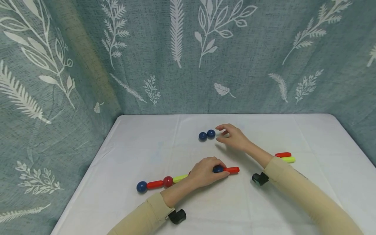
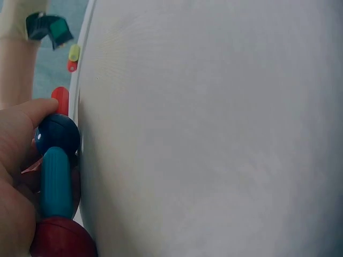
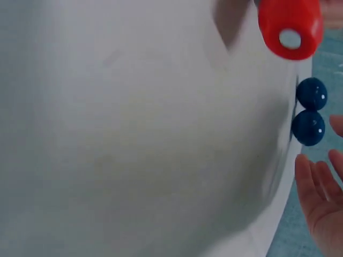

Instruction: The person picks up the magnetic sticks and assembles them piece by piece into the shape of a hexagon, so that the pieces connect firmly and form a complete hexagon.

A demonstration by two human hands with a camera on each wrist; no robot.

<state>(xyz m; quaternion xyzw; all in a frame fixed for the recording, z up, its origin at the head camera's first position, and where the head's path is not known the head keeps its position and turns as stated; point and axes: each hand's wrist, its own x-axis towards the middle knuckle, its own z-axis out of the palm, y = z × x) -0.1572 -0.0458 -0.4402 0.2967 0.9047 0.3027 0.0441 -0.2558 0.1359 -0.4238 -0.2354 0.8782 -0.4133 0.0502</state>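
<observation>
Low in the head view, the left sleeve (image 1: 144, 210) slants in from the bottom edge, and just past its cuff lies the chain (image 1: 180, 179), stretched across the white table (image 1: 258, 209). Here's the line-up from the left: blue end ball (image 1: 142, 187), red rod (image 1: 155, 184), red ball (image 1: 168, 181), yellow-green rod (image 1: 179, 179); then, in the left wrist view, another red ball (image 2: 63, 238), a teal rod (image 2: 56, 184), another blue ball (image 2: 57, 135) and a final red rod (image 1: 232, 170), its tip free. Over that right-hand stretch sits the left hand (image 1: 207, 170), back upward, thumb on the near side, fingers curled round the far side: a proper grip. Steadying duty, by the look of it!

Further out, the right sleeve (image 1: 308, 192) crosses from the lower right, and beside that forearm lie two loose rods (image 1: 289, 159), one red, one yellow-green. Then the right hand (image 1: 233, 138), arm stretched long, thumb and fingers parted, nothing in their grasp. Just beside them, two blue balls (image 1: 211, 133) sit touching, and fetching one looks like the step in hand. The next move seems to call for a short slide leftward and a gentle pinch, without rolling the neighbour away. Behind it all hangs the patterned curtain (image 1: 188, 88).
</observation>
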